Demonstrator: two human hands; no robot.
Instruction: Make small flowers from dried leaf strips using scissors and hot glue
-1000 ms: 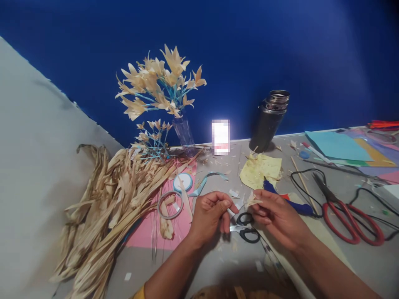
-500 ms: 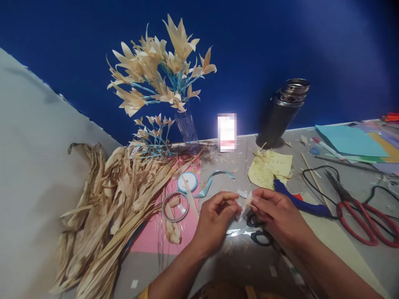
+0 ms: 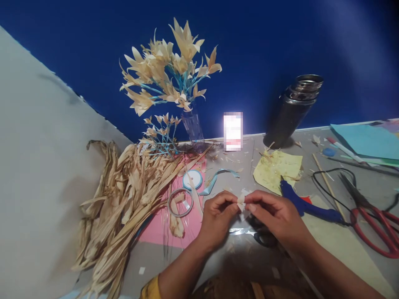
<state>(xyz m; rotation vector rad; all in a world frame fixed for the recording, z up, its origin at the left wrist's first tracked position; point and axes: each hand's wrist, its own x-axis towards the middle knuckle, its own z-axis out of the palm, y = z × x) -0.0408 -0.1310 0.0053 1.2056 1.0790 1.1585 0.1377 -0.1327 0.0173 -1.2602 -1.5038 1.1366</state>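
Left hand point(image 3: 218, 218) and right hand point(image 3: 277, 214) have drawn together since the earlier frame. Both grips pinch one small pale piece point(image 3: 241, 200) between them, above the table point(image 3: 156, 257). Scissors point(image 3: 241, 231) lie just below, partly hidden by the right hand. Side room is tight: tape roll point(image 3: 170, 209) near the left hand, blue glue gun point(image 3: 307, 206) near the right. Table's back edge, at the blue wall point(image 3: 255, 50), lies well apart.

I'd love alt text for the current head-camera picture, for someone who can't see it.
The left hand and right hand pinch a small pale piece above a cluttered table. Dried husks lie to the left; pale flowers in a clear vase stand behind.
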